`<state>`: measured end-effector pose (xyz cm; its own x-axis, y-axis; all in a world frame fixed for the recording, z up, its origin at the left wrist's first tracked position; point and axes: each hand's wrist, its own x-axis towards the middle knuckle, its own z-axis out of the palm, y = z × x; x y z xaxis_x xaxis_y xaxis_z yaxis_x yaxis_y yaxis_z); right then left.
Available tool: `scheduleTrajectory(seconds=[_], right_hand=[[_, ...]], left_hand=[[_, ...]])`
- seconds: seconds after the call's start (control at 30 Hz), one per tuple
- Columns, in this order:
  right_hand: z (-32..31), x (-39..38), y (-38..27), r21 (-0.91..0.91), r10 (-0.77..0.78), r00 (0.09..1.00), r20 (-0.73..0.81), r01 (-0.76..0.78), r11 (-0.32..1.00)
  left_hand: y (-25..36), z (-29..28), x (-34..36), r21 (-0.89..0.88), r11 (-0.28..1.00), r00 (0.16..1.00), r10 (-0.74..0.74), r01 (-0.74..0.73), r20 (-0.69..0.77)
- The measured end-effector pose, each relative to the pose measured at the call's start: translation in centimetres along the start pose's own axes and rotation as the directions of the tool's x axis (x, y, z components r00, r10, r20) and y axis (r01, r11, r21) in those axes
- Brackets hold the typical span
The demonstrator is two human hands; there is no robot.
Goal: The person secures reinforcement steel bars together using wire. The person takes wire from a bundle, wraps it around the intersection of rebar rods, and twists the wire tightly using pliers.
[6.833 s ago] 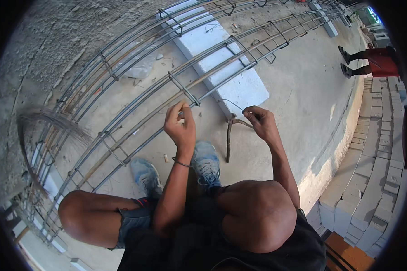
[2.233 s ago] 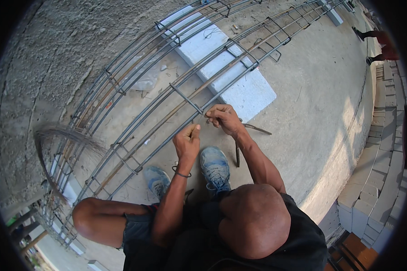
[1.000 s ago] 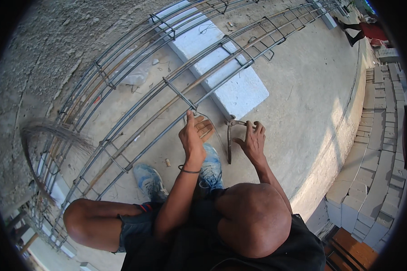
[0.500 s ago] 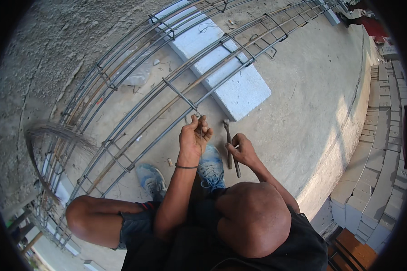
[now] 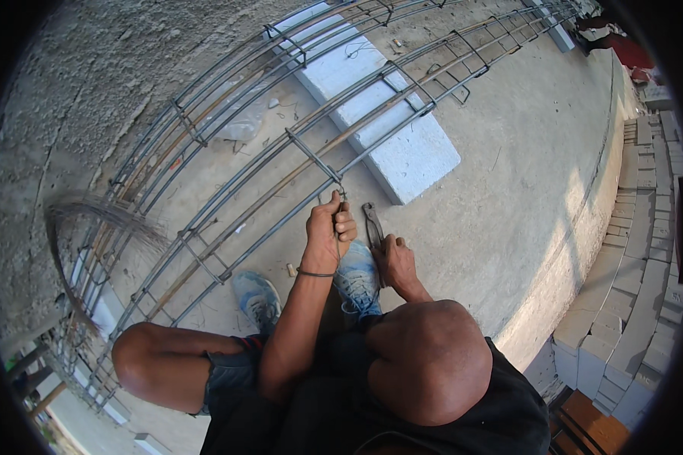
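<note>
Steel rebar cages (image 5: 319,161) with square stirrups cross the floor diagonally, partly over a white slab (image 5: 425,155). My left hand (image 5: 328,231) is closed on a thin tie wire (image 5: 340,187) just below the front cage's lower bar, at a stirrup corner. My right hand (image 5: 395,262) grips dark metal end-cutting pincers (image 5: 371,220) by the handles, their head pointing up toward the cage. A bundle of fine wire (image 5: 114,216) hangs over the cages at the left.
Concrete floor (image 5: 508,189) and rough surface (image 5: 76,83) flank the cages. My shoes (image 5: 353,280) are below my hands. Stacked pale blocks (image 5: 630,280) line the right beyond a ledge. A person in red (image 5: 626,49) is at the far upper right. A plastic bag (image 5: 239,121) lies under the cages.
My right hand has taken hold of the pincers and moved left and down, swinging them toward my left hand. My left fingers have curled round the wire. The person in red has shifted farther up.
</note>
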<state>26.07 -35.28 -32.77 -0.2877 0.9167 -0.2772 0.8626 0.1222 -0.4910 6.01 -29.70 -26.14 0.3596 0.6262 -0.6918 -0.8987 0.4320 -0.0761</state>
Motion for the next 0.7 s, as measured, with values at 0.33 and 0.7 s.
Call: scheduleTrajectory(seconds=[0.33, 0.7], right_hand=[[-0.4, 2.6, 0.1, -0.189, -0.334, 0.940, 0.072, 0.341, 0.921], [-0.6, 2.8, 0.5, -0.137, -0.145, 0.989, 0.029, 0.148, 0.979]], left_hand=[[-1.7, 2.2, -0.3, 0.317, 0.923, 0.904, 0.313, -0.218, -0.289], [-3.4, 1.8, 0.5, 0.479, 0.799, 0.790, 0.538, -0.365, -0.295]])
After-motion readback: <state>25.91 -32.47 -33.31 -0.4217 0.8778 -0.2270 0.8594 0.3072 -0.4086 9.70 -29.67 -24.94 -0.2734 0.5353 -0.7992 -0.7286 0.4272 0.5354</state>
